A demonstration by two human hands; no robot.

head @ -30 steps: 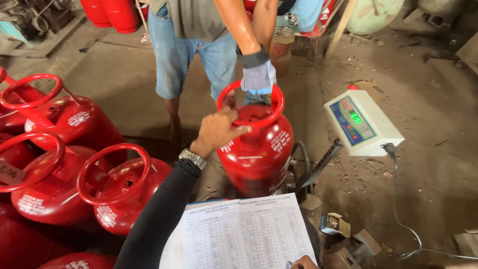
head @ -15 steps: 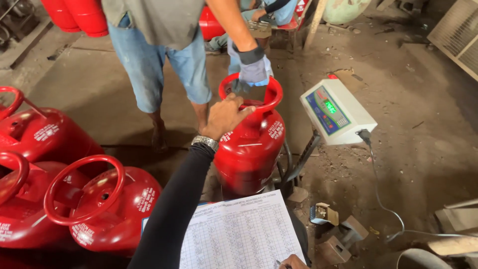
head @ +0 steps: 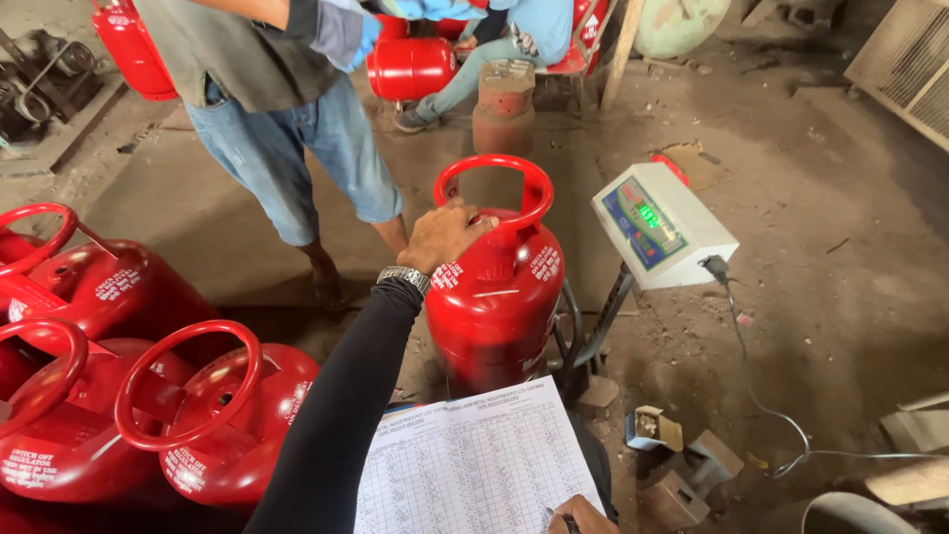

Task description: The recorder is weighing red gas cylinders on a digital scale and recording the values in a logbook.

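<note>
I see my left hand (head: 447,233) laid on the shoulder of a red gas cylinder (head: 494,297), fingers curled loosely against the metal just below its ring handle (head: 494,188). It rests there rather than gripping anything. A metal wristwatch (head: 403,278) sits at the cuff of my black sleeve (head: 341,415).

The cylinder stands upright at the centre of the scene. Just to its right is a digital scale display (head: 660,223) on a slanted post, its green readout lit, with a cable (head: 761,396) trailing to the near right over the dirt floor.

My right hand (head: 581,515) shows only at the near edge, closed around a pen (head: 556,518) at the lower corner of a printed tally sheet (head: 474,465) that lies in the near foreground.

At the near left, several more red cylinders (head: 217,415) lie clustered, touching one another.

Beyond the cylinder, to the far left, a second person in jean shorts (head: 287,158) stands with a gloved hand (head: 366,35) raised, well apart from the handle. A further red cylinder (head: 410,67) lies on its side at the far centre, near a seated person's legs (head: 474,69).
</note>
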